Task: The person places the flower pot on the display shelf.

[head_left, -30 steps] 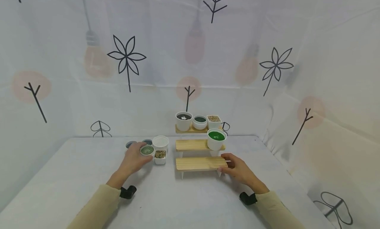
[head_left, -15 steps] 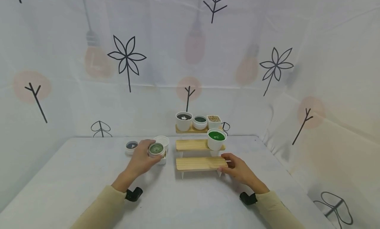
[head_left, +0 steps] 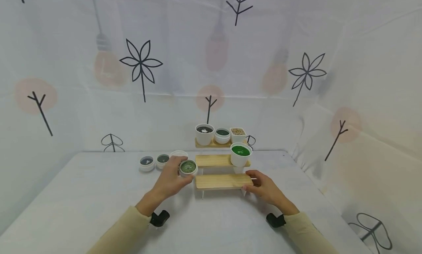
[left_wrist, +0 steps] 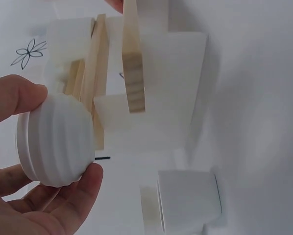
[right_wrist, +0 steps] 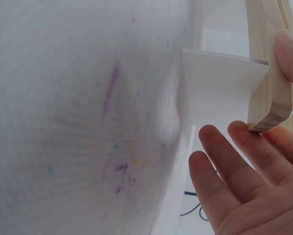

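Note:
My left hand [head_left: 170, 179] holds a small round white pot [head_left: 188, 167] with green filling, just off the left end of the lowest board [head_left: 221, 181] of a stepped wooden stand. In the left wrist view, the pot's ribbed side [left_wrist: 61, 139] shows between thumb and fingers, apart from the board's end [left_wrist: 134, 81]. My right hand [head_left: 262, 188] grips the right end of that same board. In the right wrist view, the thumb [right_wrist: 289, 56] lies on the board and a finger touches its underside edge near the white support [right_wrist: 225, 78]; other fingers are spread.
On the top tier [head_left: 211, 145] stand a white pot [head_left: 204, 137], a low round pot [head_left: 222, 137] and a square pot [head_left: 238, 136]. A green-filled pot [head_left: 240, 157] sits on the middle tier's right. Left on the table are small round pots [head_left: 147, 167] and a wide white one, partly hidden.
My left hand has carried the green-filled pot to the right, from among the table pots to beside the lowest board. The right hand has stayed on the board's end.

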A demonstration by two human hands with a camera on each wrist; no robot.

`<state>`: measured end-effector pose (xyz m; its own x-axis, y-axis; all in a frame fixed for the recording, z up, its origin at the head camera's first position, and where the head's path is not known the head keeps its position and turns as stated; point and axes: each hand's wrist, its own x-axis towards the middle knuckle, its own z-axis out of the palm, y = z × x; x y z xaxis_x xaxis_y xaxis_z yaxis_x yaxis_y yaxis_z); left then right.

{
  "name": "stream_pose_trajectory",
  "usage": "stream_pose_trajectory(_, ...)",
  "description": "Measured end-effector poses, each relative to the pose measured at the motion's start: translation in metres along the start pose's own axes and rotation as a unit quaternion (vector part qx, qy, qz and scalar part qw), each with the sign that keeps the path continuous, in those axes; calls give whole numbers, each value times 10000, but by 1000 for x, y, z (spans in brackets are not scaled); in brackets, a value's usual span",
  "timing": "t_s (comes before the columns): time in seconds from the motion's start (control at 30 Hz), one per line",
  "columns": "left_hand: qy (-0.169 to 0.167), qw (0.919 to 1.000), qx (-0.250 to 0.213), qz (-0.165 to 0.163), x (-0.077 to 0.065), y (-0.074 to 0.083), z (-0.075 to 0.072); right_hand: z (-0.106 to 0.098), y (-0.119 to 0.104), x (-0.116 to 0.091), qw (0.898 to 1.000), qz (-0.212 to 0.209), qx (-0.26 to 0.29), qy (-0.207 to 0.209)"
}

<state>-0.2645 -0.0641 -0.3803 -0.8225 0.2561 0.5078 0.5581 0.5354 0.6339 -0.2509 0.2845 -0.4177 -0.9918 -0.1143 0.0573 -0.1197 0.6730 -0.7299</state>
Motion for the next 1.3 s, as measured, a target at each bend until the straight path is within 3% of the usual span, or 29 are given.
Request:
stream_pose_trajectory(0.37,-106,9997,140,166,14,21,12,-1,1,0,9998,-194,51,-41)
stream_pose_trajectory(0.6,-60,9991,-140,402,27,34,18,-2,3,0,9998,-220,-4,-29)
stream_pose_trajectory(1.03,11,9969,-644,458,55,39,55,-1,4,-1,9998,-185,101,-49)
stream_pose_trajectory(1.3,53,9976,-551,407,65,42,73,-2,4,-2,9993,-330,180,-87)
